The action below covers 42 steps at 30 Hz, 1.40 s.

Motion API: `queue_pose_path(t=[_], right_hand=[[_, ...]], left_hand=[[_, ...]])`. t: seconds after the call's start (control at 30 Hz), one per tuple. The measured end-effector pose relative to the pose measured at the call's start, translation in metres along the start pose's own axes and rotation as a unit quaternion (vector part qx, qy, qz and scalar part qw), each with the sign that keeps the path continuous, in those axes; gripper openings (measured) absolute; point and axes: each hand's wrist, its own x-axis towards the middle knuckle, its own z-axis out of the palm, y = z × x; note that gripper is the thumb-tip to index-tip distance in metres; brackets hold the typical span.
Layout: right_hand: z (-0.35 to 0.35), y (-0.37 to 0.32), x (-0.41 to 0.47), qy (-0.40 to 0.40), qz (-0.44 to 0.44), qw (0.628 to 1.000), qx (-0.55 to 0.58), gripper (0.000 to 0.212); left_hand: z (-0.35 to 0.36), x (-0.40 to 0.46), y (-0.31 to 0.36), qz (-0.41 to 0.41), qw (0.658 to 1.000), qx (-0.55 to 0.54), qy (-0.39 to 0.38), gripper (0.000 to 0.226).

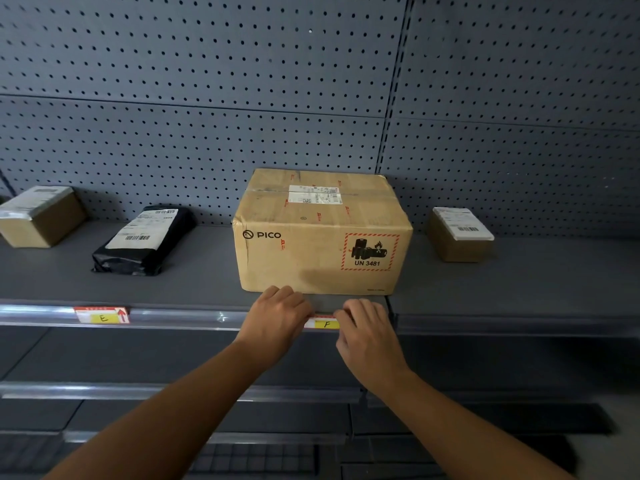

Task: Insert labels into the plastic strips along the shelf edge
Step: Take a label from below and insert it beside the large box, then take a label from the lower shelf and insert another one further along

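Pinching the two ends of label F (pixel 326 323) at the shelf-edge plastic strip (pixel 194 318), left hand (pixel 280 315) and right hand (pixel 367 329) curl fingers; label E (pixel 103 315) sits left; four parcels beyond, including one PICO box (pixel 322 237).

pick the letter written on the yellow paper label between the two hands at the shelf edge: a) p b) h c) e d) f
d, the yellow paper label between the left hand and right hand shows a handwritten F.
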Motion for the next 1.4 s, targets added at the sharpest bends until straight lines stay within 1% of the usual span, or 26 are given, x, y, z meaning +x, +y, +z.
queue_pose_path(t=[0.23,0.43,0.57,0.7,0.83,1.03,1.17,1.27,1.4], right_hand=[[-0.007,-0.001,0.001,-0.028,-0.003,0.999,-0.021,0.024],[-0.011,-0.006,0.0,-0.048,0.003,0.998,-0.039,0.026],[-0.018,-0.013,0.002,-0.065,0.024,0.997,-0.047,0.028],[-0.029,-0.03,0.008,-0.072,0.07,0.995,-0.019,0.045],[-0.032,-0.058,0.025,-0.068,0.051,0.996,0.016,0.054],[-0.018,-0.117,0.046,-0.066,-0.023,0.996,0.053,0.057],[-0.012,-0.173,0.057,-0.068,-0.091,0.992,0.059,0.057],[-0.008,-0.233,0.068,-0.077,-0.151,0.984,0.054,0.062],[-0.003,-0.338,0.085,-0.078,-0.207,0.973,0.071,0.064]], left_hand=[[0.0,-0.006,0.004,-0.01,1.0,-0.007,0.009,0.003],[0.003,-0.015,0.012,-0.042,0.999,-0.002,-0.01,0.017],[0.001,-0.015,0.015,-0.05,0.999,0.004,-0.017,0.018],[-0.008,-0.017,0.014,-0.091,0.996,0.002,0.002,0.021],[-0.024,-0.038,0.001,-0.138,0.99,0.007,0.005,0.026],[-0.06,-0.112,-0.037,-0.225,0.973,0.048,0.008,0.029],[-0.089,-0.179,-0.066,-0.309,0.947,0.087,-0.002,0.03],[-0.116,-0.233,-0.089,-0.36,0.926,0.114,-0.015,0.03],[-0.166,-0.313,-0.119,-0.419,0.896,0.145,-0.019,0.034]])
